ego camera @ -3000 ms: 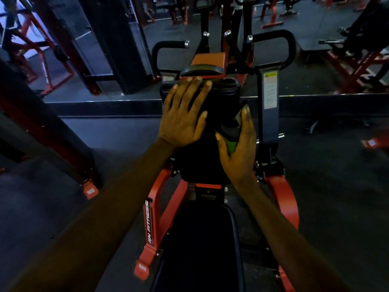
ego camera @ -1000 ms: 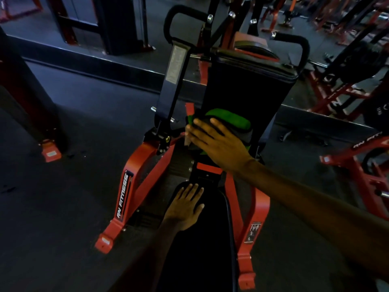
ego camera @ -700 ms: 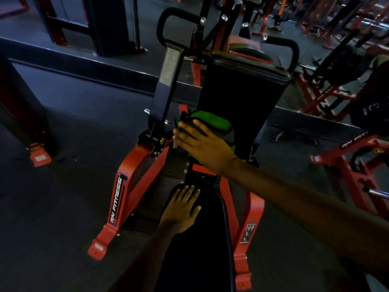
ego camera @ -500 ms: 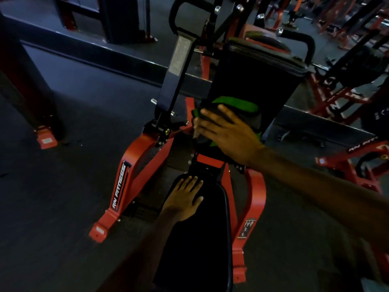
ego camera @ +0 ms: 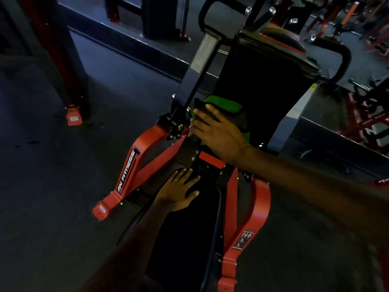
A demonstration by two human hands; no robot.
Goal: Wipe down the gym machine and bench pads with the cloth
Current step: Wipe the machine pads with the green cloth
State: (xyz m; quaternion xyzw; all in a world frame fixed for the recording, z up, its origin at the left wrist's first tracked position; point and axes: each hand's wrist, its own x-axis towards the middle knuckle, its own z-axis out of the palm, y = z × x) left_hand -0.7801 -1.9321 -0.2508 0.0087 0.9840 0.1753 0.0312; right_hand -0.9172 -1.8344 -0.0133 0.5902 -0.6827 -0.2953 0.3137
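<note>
A red-framed gym machine (ego camera: 136, 157) stands before me with a black upright chest pad (ego camera: 263, 85) and a black seat pad (ego camera: 189, 239) below it. My right hand (ego camera: 216, 133) presses a green and dark cloth (ego camera: 225, 106) flat against the lower left part of the upright pad, fingers straight and pointing left. My left hand (ego camera: 179, 190) rests flat on the front end of the seat pad, fingers spread.
A black lever arm with a white label (ego camera: 202, 53) rises just left of the pad, and black curved handles (ego camera: 341, 57) flank it. A dark post with a red foot (ego camera: 73, 118) stands left. More red machines (ego camera: 366, 123) crowd the right. Dark rubber floor all around.
Three seconds ago my left hand lay on the top of the upright pad; it now rests on the seat. My right hand keeps the cloth low on the pad, shifting slightly.
</note>
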